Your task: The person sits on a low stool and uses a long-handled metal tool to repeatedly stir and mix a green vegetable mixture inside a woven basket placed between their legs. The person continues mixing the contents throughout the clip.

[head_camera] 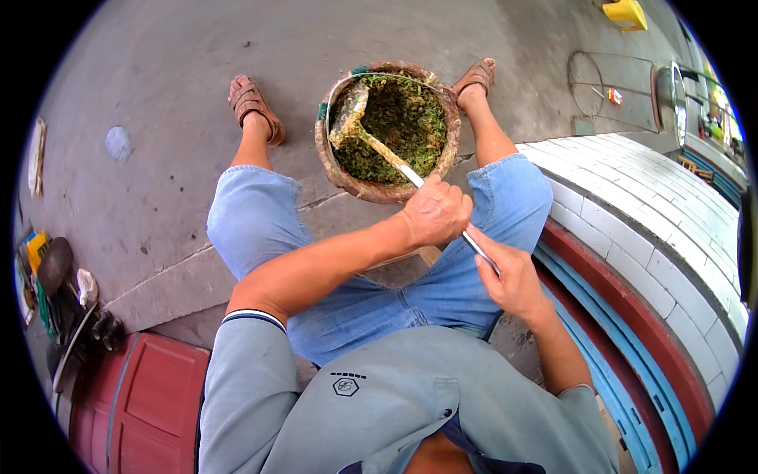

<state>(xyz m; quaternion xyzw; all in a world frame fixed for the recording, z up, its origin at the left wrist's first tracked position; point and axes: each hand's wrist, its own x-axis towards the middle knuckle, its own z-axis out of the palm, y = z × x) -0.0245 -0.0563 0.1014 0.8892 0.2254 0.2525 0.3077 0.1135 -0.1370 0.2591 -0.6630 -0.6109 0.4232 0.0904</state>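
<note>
Between my feet stands a round, thick-walled tub point(328, 169) with a worn, crusted rim. Inside it is a mass of chopped green plant matter point(423, 145), hollowed in the middle. A long-handled metal ladle point(408, 172) leans into the tub, its head at the left inner wall and smeared with yellow-green pulp. My left hand point(439, 210) is wrapped around the middle of the handle. Lower on the right, my right hand point(512, 278) holds the handle's end, thumb and fingers on either side of it.
Concrete floor point(166, 195) with a ledge line surrounds the tub. On my right is a white-tiled ledge point(628, 195) beside blue and red panels. A red wooden door point(157, 403) and dark pans point(56, 266) are at left. A yellow stool point(626, 15) stands far right.
</note>
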